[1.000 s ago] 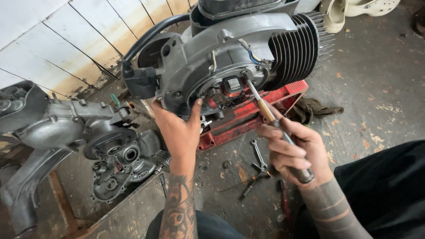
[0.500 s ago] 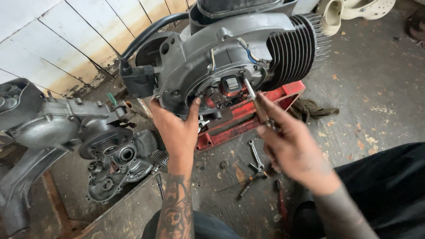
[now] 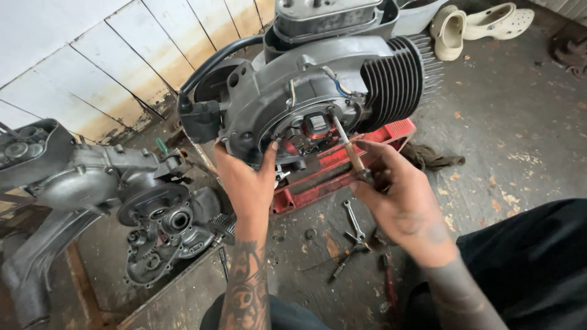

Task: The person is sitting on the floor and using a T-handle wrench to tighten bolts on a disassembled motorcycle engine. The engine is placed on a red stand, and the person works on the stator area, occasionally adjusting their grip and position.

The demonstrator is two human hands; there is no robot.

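A grey finned engine (image 3: pixel 318 79) stands tilted on a red metal box (image 3: pixel 342 168). My left hand (image 3: pixel 247 183) grips the lower edge of its round open side, fingers hooked on the rim. My right hand (image 3: pixel 397 195) is shut on a wooden-handled screwdriver (image 3: pixel 351 153), whose tip reaches into the engine's stator plate (image 3: pixel 309 131) with its red coil and wires.
A second dismantled engine case (image 3: pixel 110 201) lies at the left beside a white plank wall (image 3: pixel 92 55). Wrenches (image 3: pixel 353 229) and small parts lie on the dirty concrete floor between my arms. A rag (image 3: pixel 437 157) and pale clogs (image 3: pixel 477 24) sit at the right and back.
My right hand has shifted its hold up the screwdriver, from gripping low with the handle pointing down to pinching it near the handle, closer to the engine. The left hand has stayed on the rim.
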